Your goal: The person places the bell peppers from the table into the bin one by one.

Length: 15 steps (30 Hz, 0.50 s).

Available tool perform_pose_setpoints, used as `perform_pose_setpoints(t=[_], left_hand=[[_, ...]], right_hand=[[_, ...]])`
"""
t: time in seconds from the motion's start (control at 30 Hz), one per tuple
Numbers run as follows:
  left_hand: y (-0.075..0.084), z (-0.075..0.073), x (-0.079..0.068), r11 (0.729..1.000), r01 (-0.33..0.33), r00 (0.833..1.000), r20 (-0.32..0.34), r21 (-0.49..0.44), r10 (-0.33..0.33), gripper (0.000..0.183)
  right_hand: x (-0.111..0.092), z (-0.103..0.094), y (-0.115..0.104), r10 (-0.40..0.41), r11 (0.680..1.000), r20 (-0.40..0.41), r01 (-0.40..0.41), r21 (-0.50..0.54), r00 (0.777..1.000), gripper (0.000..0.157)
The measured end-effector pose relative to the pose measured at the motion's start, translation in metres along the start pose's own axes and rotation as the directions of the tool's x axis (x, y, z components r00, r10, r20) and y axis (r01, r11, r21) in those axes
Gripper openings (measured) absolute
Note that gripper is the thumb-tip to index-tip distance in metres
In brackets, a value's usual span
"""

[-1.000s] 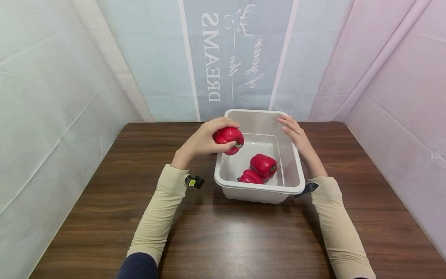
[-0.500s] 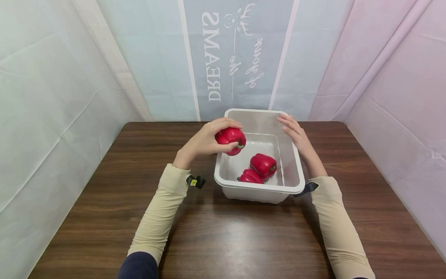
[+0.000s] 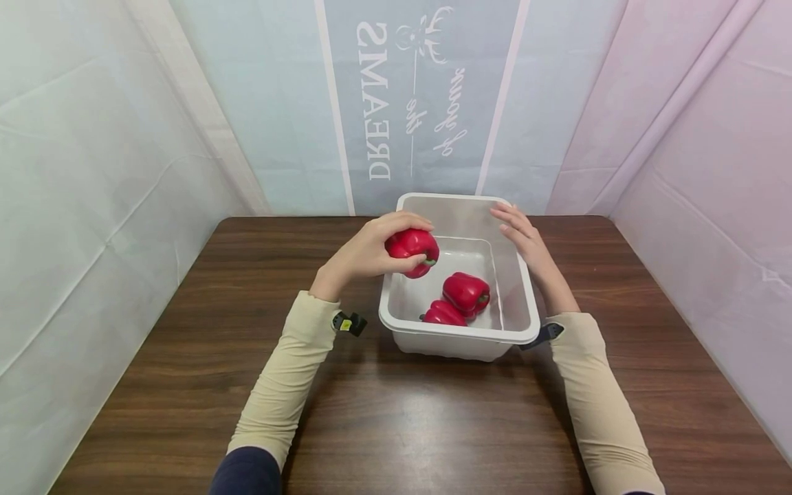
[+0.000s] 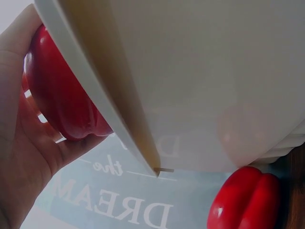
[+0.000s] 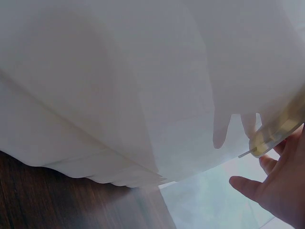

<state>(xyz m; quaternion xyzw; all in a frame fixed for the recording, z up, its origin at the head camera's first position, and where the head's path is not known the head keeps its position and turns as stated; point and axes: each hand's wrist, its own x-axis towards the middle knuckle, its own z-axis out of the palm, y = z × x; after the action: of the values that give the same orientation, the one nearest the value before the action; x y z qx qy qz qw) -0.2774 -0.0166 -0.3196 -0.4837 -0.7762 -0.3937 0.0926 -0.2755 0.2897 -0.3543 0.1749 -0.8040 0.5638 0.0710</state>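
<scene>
My left hand (image 3: 379, 246) grips a red bell pepper (image 3: 413, 251) by its sides, thumb beside the green stem, above the left rim of a white plastic bin (image 3: 458, 333). In the left wrist view, the held pepper (image 4: 66, 90) shows beyond the bin's rim. Two more red peppers lie on the bin floor: one (image 3: 467, 291) on its side, the other (image 3: 444, 313) partly hidden by the front rim. My right hand (image 3: 526, 240) is at the right rim with its fingers extended over it; whether it touches the rim I cannot tell.
Another red pepper (image 4: 245, 202) shows outside the bin in the left wrist view; the head view does not show it. The bin stands on a dark wooden table (image 3: 408, 426). A lettered curtain (image 3: 427, 103) hangs right behind the table, with pale cloth walls on both sides.
My left hand has shifted slightly right and a little down with the pepper, farther over the bin. The right hand and the peppers in the bin stay in place.
</scene>
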Motion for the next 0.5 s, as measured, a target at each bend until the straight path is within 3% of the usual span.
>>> perform_pose_setpoints(t=[0.5], left_hand=[[0.0015,0.0032,0.0018,1.000,0.021,1.000,0.019,-0.013,-0.021,0.048]], right_hand=[[0.0010,-0.0008,0.0003,0.000,1.000,0.000,0.000,0.005,1.000,0.041]])
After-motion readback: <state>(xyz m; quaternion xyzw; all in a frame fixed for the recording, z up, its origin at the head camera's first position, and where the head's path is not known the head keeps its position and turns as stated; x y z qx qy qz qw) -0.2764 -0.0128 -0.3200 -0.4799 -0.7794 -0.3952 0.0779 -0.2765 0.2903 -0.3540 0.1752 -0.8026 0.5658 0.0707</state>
